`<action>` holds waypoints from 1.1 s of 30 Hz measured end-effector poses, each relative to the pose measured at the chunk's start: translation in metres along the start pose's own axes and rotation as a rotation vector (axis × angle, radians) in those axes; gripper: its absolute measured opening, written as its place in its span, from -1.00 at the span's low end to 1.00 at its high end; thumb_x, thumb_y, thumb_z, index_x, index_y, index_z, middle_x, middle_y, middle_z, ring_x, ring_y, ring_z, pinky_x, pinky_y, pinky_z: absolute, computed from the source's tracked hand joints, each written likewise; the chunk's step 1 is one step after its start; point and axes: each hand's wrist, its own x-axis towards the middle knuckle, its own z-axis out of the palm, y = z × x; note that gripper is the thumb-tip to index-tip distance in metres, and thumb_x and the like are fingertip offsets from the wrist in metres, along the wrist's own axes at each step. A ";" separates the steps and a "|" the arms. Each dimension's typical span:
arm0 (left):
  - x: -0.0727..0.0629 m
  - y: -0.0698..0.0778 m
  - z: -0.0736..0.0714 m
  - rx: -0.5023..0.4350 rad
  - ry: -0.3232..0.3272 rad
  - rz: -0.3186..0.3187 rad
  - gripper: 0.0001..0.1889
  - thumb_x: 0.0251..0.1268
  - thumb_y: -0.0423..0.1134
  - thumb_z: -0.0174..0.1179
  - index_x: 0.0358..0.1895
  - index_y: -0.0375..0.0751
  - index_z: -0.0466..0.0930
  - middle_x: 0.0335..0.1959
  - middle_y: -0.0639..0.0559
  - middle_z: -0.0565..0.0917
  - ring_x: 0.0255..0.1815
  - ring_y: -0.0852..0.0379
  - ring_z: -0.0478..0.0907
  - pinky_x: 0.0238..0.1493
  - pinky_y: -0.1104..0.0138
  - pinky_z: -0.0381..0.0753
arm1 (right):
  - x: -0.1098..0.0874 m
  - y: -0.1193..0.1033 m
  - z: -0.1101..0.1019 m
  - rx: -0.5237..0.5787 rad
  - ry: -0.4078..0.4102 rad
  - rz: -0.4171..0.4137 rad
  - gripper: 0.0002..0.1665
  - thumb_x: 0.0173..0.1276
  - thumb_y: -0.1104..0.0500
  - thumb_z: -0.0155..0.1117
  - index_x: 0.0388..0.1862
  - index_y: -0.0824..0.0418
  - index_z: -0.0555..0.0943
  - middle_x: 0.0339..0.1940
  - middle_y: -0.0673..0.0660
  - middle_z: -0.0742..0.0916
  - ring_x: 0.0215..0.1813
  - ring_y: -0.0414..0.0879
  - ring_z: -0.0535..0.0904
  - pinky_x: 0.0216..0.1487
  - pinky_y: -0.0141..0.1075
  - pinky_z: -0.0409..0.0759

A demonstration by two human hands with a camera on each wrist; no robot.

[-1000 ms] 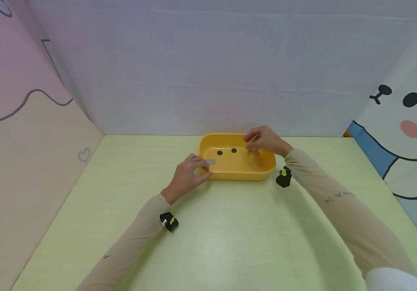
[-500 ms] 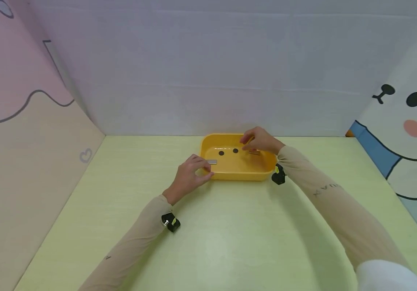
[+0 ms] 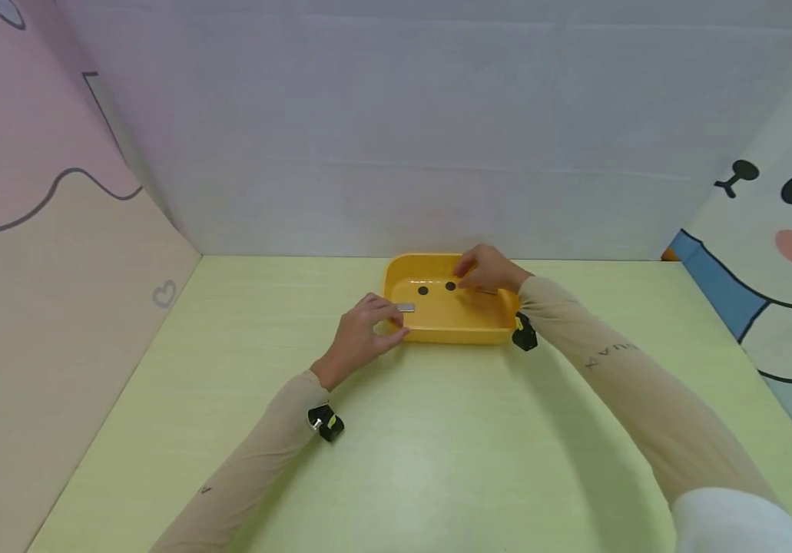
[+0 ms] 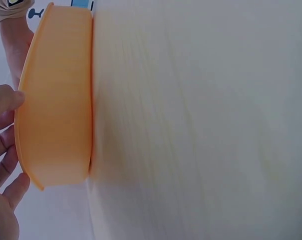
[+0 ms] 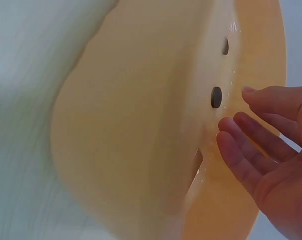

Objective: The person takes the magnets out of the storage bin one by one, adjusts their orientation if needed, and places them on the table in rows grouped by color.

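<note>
A yellow plastic tray [image 3: 460, 336] stands on the table near the back wall. My left hand [image 3: 361, 336] holds its front left corner, thumb and fingertips at the rim, as the left wrist view also shows. My right hand [image 3: 492, 267] hovers over the back right of the tray with fingers loosely bent and nothing between them. In the right wrist view its fingertips point at a dark round disc [image 5: 216, 97]. Another dark disc [image 3: 423, 290] lies to the left. A flat silver rectangular piece [image 3: 405, 307] lies near my left fingers. Below my right hand sits a small rectangular piece [image 5: 196, 166], partly hidden.
A pale green-yellow table [image 3: 396, 445] spreads in front of the tray. A whitish wall [image 3: 368, 138] rises close behind it. Printed cartoon panels [image 3: 36, 330] stand at both sides. A small black camera [image 3: 525, 332] is strapped at each wrist.
My right hand has moved a little left and lower over the tray, toward the nearer dark disc. My left hand keeps its place at the corner.
</note>
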 end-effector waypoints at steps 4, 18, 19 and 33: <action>0.000 0.000 0.000 0.003 0.000 -0.002 -0.86 0.01 -0.21 0.41 -0.46 -0.09 0.60 -0.38 0.12 0.66 -0.22 0.17 0.48 -0.24 0.30 0.55 | 0.001 -0.005 0.003 -0.009 -0.034 0.006 -0.69 0.20 0.36 0.32 -0.07 0.43 0.61 -0.08 0.32 0.66 -0.18 0.08 0.58 -0.19 -0.19 0.59; -0.001 0.001 0.002 0.003 -0.022 -0.014 -0.86 0.03 -0.19 0.39 -0.46 -0.08 0.60 -0.38 0.13 0.66 -0.21 0.18 0.47 -0.24 0.32 0.54 | 0.006 -0.002 0.021 -0.191 -0.048 -0.031 -0.71 0.10 0.44 0.23 -0.15 0.37 0.68 -0.13 0.25 0.69 -0.13 0.08 0.51 0.03 -0.10 0.50; -0.001 0.001 0.002 0.003 -0.023 -0.017 -0.86 0.03 -0.19 0.39 -0.46 -0.07 0.60 -0.38 0.14 0.66 -0.21 0.18 0.47 -0.25 0.32 0.53 | 0.006 -0.002 0.022 -0.196 -0.046 -0.034 -0.73 0.11 0.44 0.24 -0.17 0.37 0.68 -0.15 0.25 0.69 -0.16 0.07 0.52 0.01 -0.12 0.51; 0.000 0.001 -0.001 -0.001 -0.032 -0.028 -0.86 0.04 -0.18 0.39 -0.46 -0.07 0.60 -0.38 0.14 0.66 -0.19 0.17 0.47 -0.20 0.29 0.54 | 0.009 -0.009 0.035 -0.210 -0.012 -0.060 -0.87 0.13 0.40 0.35 -0.31 0.40 0.70 -0.36 0.19 0.72 -0.38 -0.06 0.53 -0.28 -0.30 0.55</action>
